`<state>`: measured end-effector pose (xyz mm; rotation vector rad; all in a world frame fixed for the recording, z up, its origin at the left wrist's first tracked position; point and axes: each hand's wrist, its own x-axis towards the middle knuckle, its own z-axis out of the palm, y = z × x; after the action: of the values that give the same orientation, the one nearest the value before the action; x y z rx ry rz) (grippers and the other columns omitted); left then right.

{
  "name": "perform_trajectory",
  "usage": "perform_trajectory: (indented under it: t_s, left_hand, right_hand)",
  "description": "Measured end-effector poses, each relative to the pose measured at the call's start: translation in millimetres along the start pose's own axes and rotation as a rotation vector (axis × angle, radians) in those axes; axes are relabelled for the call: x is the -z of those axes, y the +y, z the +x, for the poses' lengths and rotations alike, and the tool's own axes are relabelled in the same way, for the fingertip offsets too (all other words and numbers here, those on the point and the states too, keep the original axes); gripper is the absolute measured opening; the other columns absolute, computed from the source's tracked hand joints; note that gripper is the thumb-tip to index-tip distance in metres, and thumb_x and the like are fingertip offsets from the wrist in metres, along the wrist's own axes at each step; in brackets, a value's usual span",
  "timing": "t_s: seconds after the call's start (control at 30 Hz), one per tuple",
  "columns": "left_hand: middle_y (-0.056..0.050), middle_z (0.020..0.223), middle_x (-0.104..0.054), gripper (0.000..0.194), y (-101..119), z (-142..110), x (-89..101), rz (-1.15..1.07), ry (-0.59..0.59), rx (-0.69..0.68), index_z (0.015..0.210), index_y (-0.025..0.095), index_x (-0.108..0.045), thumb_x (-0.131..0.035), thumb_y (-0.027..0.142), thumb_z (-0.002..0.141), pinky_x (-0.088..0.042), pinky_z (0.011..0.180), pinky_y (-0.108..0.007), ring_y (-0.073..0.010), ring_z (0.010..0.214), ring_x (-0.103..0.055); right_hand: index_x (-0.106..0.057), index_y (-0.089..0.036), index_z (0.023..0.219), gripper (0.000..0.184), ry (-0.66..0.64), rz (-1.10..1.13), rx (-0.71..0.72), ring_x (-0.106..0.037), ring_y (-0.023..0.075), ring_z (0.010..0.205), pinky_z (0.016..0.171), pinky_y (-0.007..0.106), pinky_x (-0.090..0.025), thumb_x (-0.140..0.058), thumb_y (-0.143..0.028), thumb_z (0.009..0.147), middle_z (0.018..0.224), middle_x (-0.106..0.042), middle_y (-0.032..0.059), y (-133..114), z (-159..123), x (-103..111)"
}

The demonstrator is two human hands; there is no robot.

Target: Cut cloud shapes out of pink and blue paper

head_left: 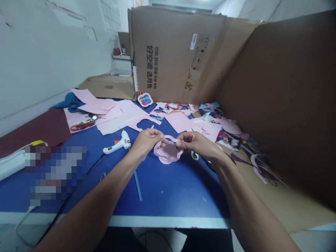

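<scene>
Head view: two hands meet over the blue surface (173, 196).
Pink scalloped paper piece (168, 156): between the hands, over the surface, a ring-like rim showing at its far side.
Left hand (147, 141): fingers pinching the rim at its upper left.
Right hand (194, 141): fingers pinching the rim at its right.
White glue gun (119, 143): just left of the left hand, black cord trailing toward the near edge.
Pink sheet (177, 121): beyond the hands, among paper scraps.
Cardboard box (173, 52): standing behind everything.
</scene>
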<state>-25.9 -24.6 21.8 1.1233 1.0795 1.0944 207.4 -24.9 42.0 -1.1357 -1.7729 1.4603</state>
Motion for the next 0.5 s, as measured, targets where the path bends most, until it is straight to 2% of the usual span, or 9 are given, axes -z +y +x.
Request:
perform_trajectory:
  t_s: [0.07, 0.23, 0.37, 0.5]
  left_hand:
    - [-0.011, 0.083, -0.082, 0.009, -0.6, 0.4, 0.1, -0.002, -0.002, 0.025, 0.086, 0.016, -0.073, -0.078, 0.023, 0.089, -0.055, 0.06, -0.026, -0.0168, 0.063, -0.074]
    - [-0.013, 0.083, -0.082, 0.01, -3.8, 0.2, -0.5, 0.032, -0.073, 0.061, 0.089, 0.015, -0.076, -0.079, 0.024, 0.09, -0.055, 0.058, -0.024, -0.0152, 0.063, -0.073]
    - [-0.012, 0.078, -0.081, 0.014, -4.5, 0.7, -0.2, 0.03, -0.032, 0.05, 0.079, 0.015, -0.073, -0.078, 0.022, 0.09, -0.055, 0.056, -0.024, -0.015, 0.06, -0.072]
    - [-0.011, 0.079, -0.082, 0.011, -2.4, 0.7, 0.3, 0.002, -0.032, 0.048, 0.085, 0.014, -0.073, -0.08, 0.021, 0.089, -0.058, 0.057, -0.026, -0.0167, 0.061, -0.074]
  right_hand:
    - [-0.073, -0.018, 0.079, 0.042, 0.038, -0.007, 0.002, -0.055, 0.0135, 0.063, 0.061, 0.027, -0.043, -0.092, -0.056, 0.075, 0.071, -0.068, 0.0003, 2.8, 2.3, -2.0]
    - [-0.073, -0.019, 0.075, 0.036, 0.037, 0.036, -0.014, -0.055, 0.0131, 0.059, 0.059, 0.027, -0.044, -0.094, -0.049, 0.072, 0.065, -0.067, -0.001, 8.6, 6.8, -4.1]
    - [-0.076, -0.019, 0.081, 0.035, 0.094, 0.056, 0.0, -0.058, 0.0128, 0.062, 0.061, 0.027, -0.047, -0.094, -0.047, 0.072, 0.07, -0.07, 0.0001, 11.4, 8.8, -3.8]
    - [-0.075, -0.018, 0.077, 0.04, 0.154, 0.065, 0.034, -0.056, 0.0122, 0.061, 0.06, 0.027, -0.047, -0.095, -0.052, 0.07, 0.068, -0.069, 0.0001, 13.3, 10.2, -2.3]
